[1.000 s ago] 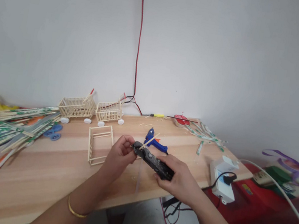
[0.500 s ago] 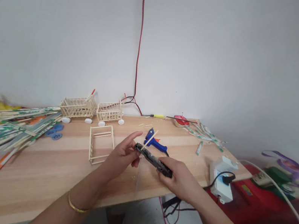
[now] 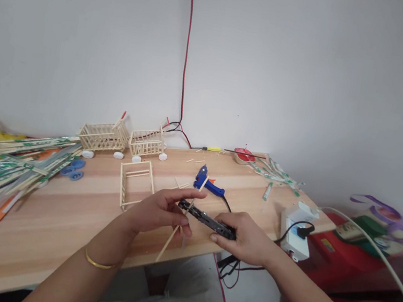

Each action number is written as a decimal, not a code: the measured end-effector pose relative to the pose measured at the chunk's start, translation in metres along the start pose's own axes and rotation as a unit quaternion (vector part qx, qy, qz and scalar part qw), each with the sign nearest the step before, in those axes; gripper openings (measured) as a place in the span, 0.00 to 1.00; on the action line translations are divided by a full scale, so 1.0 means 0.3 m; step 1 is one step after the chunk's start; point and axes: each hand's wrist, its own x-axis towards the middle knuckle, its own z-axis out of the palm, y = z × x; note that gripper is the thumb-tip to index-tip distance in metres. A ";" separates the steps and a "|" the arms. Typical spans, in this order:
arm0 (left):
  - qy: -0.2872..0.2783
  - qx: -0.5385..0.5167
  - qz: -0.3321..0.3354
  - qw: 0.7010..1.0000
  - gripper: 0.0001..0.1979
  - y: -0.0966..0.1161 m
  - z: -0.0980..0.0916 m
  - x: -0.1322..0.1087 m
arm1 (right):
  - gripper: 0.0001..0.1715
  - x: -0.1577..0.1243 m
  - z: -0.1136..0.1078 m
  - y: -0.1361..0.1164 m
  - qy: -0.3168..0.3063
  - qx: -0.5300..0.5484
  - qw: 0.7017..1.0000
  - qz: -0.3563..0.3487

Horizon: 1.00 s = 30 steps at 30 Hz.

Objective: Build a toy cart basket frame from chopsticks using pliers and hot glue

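Observation:
Near the table's front edge, my left hand [image 3: 160, 211] pinches a thin wooden stick [image 3: 167, 246] between thumb and fingers, its index finger stretched out above. The stick slants from lower left to upper right across the jaws of the black pliers [image 3: 209, 219]. Wrapped round the handles of those pliers is my right hand [image 3: 248, 239]. Just beyond the hands lies a blue glue gun [image 3: 211, 185]. To the left stands an open frame of wooden sticks [image 3: 122, 181], partly behind my left hand.
Two small stick carts [image 3: 103, 137] with white wheels stand by the wall. Bundles of wrapped sticks [image 3: 9, 165] and blue round pieces [image 3: 73, 170] lie left. A red bowl [image 3: 244, 155] sits at the back. On the right are a white power strip [image 3: 296, 234] and a red container [image 3: 338, 256].
My left index finger has lowered from pointing upward to lying across above the pliers' jaws. More of the stick shows below my left hand. The pliers stay in my right hand.

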 end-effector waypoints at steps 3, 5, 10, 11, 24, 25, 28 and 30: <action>-0.019 -0.044 -0.014 0.999 0.29 -0.001 0.006 0.000 | 0.15 -0.006 0.030 0.006 0.007 0.003 1.000 -0.005; -0.032 -0.068 -0.026 0.997 0.28 0.000 0.009 -0.001 | 0.15 -0.013 0.053 0.008 0.010 0.011 1.000 -0.006; -0.043 -0.088 -0.049 0.994 0.28 -0.006 0.009 -0.003 | 0.16 -0.020 0.090 0.013 0.014 0.024 1.000 -0.001; -0.043 -0.089 -0.052 0.994 0.28 -0.008 0.007 -0.003 | 0.16 -0.018 0.092 0.014 0.015 0.025 1.000 -0.001; -0.059 -0.080 -0.057 0.993 0.27 -0.009 -0.004 -0.004 | 0.17 -0.020 0.114 0.028 0.027 0.040 0.999 -0.006; -0.057 -0.078 -0.057 0.994 0.28 -0.009 -0.004 -0.004 | 0.16 -0.020 0.112 0.034 0.031 0.041 0.999 -0.011; -0.021 -0.074 -0.038 0.996 0.29 -0.012 -0.005 -0.003 | 0.15 -0.020 0.101 0.048 0.055 0.057 0.996 -0.041; 0.023 -0.082 -0.016 0.996 0.29 -0.018 -0.004 0.002 | 0.12 -0.017 0.096 0.047 0.082 0.085 0.992 -0.042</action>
